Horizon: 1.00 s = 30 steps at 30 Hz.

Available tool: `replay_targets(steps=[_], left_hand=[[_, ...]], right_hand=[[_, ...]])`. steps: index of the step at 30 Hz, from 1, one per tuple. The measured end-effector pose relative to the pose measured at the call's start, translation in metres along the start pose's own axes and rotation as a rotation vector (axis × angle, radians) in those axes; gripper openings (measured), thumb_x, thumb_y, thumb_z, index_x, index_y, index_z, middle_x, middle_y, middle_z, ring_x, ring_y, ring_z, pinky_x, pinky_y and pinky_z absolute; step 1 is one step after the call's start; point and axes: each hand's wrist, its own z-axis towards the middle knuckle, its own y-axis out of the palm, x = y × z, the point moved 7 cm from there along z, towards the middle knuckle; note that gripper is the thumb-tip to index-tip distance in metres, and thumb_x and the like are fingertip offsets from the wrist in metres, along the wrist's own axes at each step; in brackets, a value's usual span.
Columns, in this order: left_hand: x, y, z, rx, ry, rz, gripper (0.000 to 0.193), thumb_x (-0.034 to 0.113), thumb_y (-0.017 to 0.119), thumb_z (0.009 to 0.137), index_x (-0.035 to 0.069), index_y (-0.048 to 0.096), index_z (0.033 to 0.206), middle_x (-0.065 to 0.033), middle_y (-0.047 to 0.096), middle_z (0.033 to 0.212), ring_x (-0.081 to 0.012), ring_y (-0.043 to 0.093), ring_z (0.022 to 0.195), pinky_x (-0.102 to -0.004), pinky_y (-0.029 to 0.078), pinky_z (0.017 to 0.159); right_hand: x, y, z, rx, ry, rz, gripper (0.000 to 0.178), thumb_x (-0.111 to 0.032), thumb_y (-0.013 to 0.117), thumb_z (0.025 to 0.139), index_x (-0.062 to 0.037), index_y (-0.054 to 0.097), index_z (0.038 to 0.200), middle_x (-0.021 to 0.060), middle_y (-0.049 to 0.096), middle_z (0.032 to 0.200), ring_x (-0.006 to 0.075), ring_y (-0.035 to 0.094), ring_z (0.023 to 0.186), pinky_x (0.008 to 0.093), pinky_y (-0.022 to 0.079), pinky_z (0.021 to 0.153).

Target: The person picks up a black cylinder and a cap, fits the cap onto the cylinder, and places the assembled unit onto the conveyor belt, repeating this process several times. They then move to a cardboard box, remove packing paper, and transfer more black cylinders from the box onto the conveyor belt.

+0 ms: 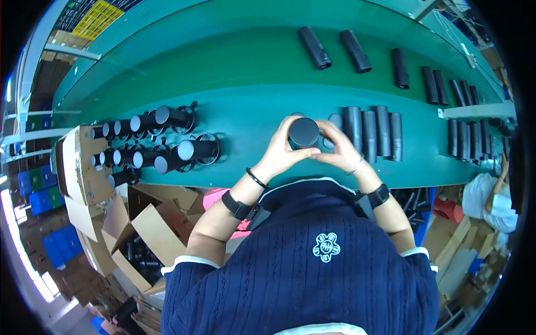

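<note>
Both hands meet over the green bench around an upright black cylinder [304,132] with a flat round top. My left hand [279,149] is closed on its left side, thumb across the near side. From the other side my right hand [338,146] grips the same cylinder, and the two thumb tips meet in front. The cylinder's lower part is hidden below its top and my fingers. Just right of my right hand stands a row of black tubes [369,137], side by side. A grey round-ended piece [335,120] shows partly behind my right fingers.
On the left, black cylinders with grey round ends and ring-shaped parts [196,149] stand in two rows. More black tubes [356,51] lie on the far shelf and at right. Open cardboard boxes [162,231] sit below left. At far right a co-worker's arm [498,181] shows.
</note>
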Motion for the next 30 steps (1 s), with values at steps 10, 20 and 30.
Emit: replay_targets(steps=[10,20,30], left_hand=[[-0.041,-0.008,-0.041,-0.041,0.063,0.217,0.070,0.009,0.083,0.060,0.004,0.050,0.121,-0.0175,0.054,0.121,-0.0357,0.050,0.116,-0.0404,0.043,0.097],[-0.053,-0.004,-0.040,-0.118,0.012,0.368,0.070,0.027,0.079,0.072,0.002,0.037,0.122,-0.0213,0.048,0.119,-0.0341,0.046,0.119,-0.0422,0.039,0.096],[-0.068,-0.003,-0.037,-0.021,-0.125,0.190,0.068,0.031,0.078,0.076,-0.001,0.037,0.120,-0.0204,0.052,0.114,-0.0296,0.056,0.106,-0.0350,0.047,0.087]], right_hand=[[0.044,0.045,0.003,-0.115,0.377,0.597,0.028,-0.019,0.060,0.092,-0.0066,0.058,0.117,-0.0029,0.060,0.086,0.0043,0.054,0.070,0.0192,0.046,0.062],[0.053,0.041,0.010,0.000,0.381,0.529,0.025,-0.012,0.061,0.091,-0.0051,0.063,0.114,0.0005,0.064,0.097,0.0056,0.057,0.081,0.0212,0.048,0.072],[0.070,0.065,0.002,0.074,0.583,0.833,0.026,-0.011,0.061,0.090,-0.0035,0.062,0.114,0.0034,0.064,0.106,0.0110,0.058,0.097,0.0253,0.046,0.086]])
